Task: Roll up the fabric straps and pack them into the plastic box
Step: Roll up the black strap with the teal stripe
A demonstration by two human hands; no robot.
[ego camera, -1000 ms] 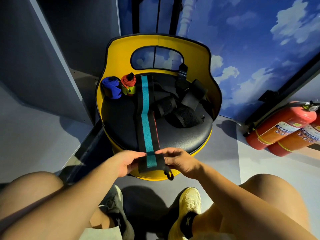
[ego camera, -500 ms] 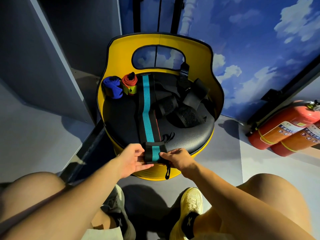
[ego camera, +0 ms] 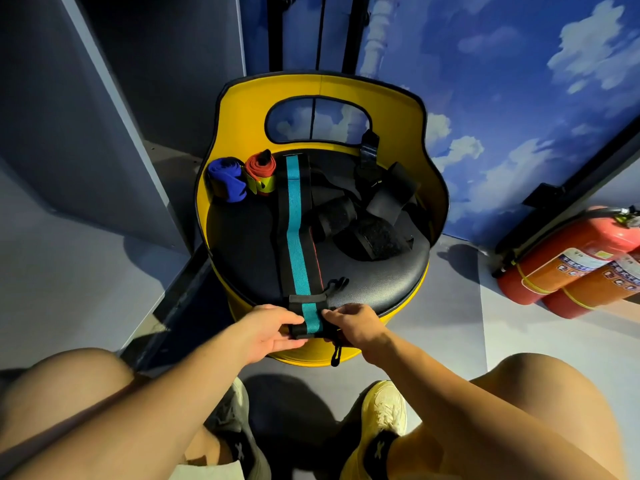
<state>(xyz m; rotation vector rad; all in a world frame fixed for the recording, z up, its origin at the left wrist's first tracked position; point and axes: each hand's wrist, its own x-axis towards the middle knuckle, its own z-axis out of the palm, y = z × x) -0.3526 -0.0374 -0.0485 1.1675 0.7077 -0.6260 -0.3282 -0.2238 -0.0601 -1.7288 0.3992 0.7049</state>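
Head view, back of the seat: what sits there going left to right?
Blue roll → red roll → far end of the teal-striped strap → pile of black straps.

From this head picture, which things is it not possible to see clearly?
- Plastic box: nowhere in the head view.
- Near end of the teal-striped strap: covered by left hand and right hand.
- Black straps: dark pile, count unclear.
- Fire extinguishers: cut by the right edge, labels too small.

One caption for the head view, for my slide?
Both hands roll the teal-striped strap on a black seat.
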